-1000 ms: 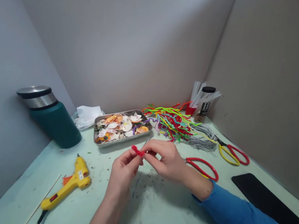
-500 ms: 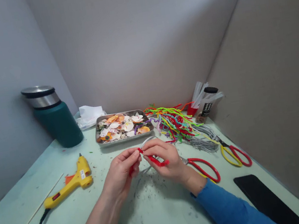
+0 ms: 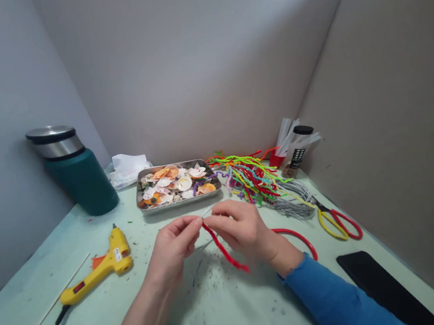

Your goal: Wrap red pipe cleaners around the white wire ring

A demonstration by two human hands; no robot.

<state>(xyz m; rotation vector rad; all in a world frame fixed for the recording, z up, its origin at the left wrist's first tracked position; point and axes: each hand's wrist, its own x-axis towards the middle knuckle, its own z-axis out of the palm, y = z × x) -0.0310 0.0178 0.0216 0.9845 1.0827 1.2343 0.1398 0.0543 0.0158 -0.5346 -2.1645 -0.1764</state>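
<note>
A red pipe cleaner (image 3: pixel 224 249) hangs down between my two hands, its upper end between the fingertips. My left hand (image 3: pixel 178 241) is closed in a pinch at that upper end. My right hand (image 3: pixel 245 229) is also closed, thumb and forefinger meeting the left fingertips at the same spot. A thin grey wire (image 3: pixel 207 212) shows behind the fingers; how it joins the pipe cleaner is hidden. Partly covered by my right wrist, a pair of scissors with a red handle (image 3: pixel 301 236) lies on the table.
A metal tray (image 3: pixel 154 210) of seashells stands behind my hands, beside piled colourful pipe cleaners (image 3: pixel 250 176) and coiled grey wire (image 3: pixel 297 207). Left are a yellow glue gun (image 3: pixel 98 272) and green bottle (image 3: pixel 81 182). Right are more scissors (image 3: pixel 339 223) and a black flat object (image 3: pixel 381 285).
The red pipe cleaner, earlier bunched within my fingers, now dangles down between the hands. My right hand has turned slightly, and the view has shifted a little.
</note>
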